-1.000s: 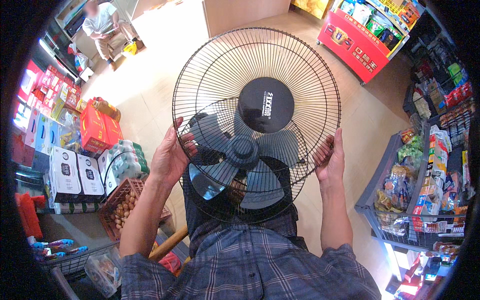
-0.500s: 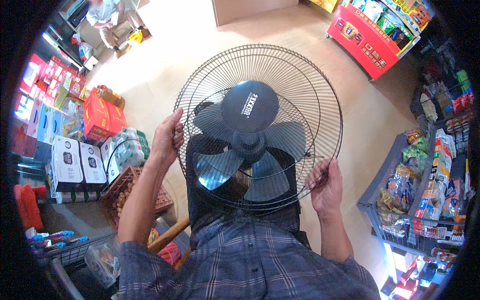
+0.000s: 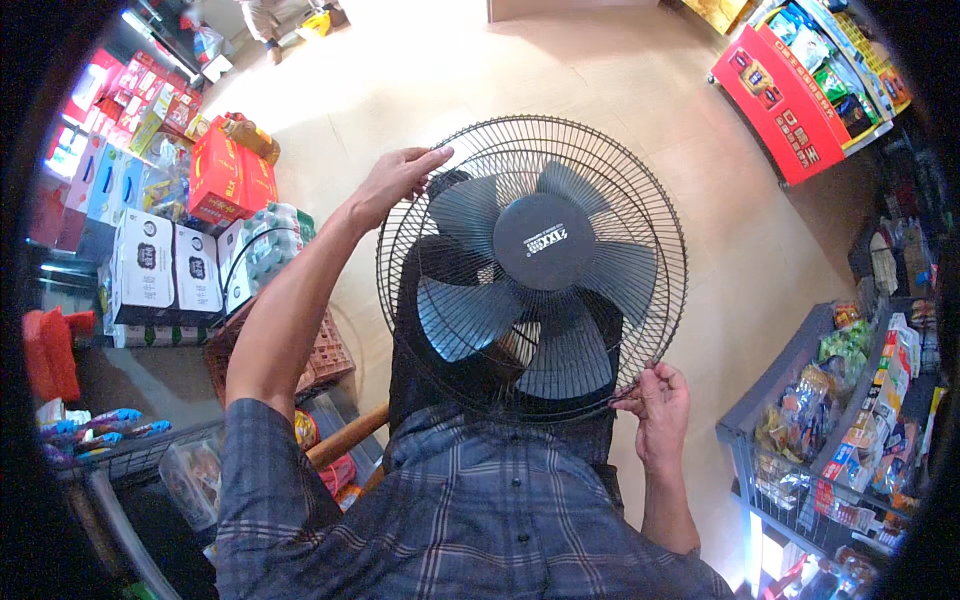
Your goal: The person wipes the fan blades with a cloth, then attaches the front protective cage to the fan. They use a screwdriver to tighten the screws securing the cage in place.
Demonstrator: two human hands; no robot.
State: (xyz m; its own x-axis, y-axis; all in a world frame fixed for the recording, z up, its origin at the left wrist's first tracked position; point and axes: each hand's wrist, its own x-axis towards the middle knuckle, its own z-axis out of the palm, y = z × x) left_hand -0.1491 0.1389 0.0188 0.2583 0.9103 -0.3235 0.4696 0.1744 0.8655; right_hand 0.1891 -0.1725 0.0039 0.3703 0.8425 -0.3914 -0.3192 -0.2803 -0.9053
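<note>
A dark fan (image 3: 568, 345) rests over my lap, its broad translucent blades showing through black wire. Over them lies the round front grille (image 3: 546, 243) with a dark central disc, close to the blades. At its upper left rim, my left hand (image 3: 398, 185) is closed with fingertips and thumb on the wire. My right hand (image 3: 660, 408) pinches the rim at the lower right. Where the grille's edge meets the guard behind it is hard to make out through the overlapping wires.
Boxes (image 3: 165, 265), a red carton (image 3: 225, 175) and a brown crate (image 3: 325, 350) stand at left. A wooden bar (image 3: 350, 437) is by my left side. Racks of packets (image 3: 800, 425) and a red display stand (image 3: 785, 100) are at right. A person's leg (image 3: 265, 22) shows far off.
The front grille has turned and settled more squarely over the blades. My left hand has moved up along the rim; my right hand has shifted slightly down. My view has tilted downward.
</note>
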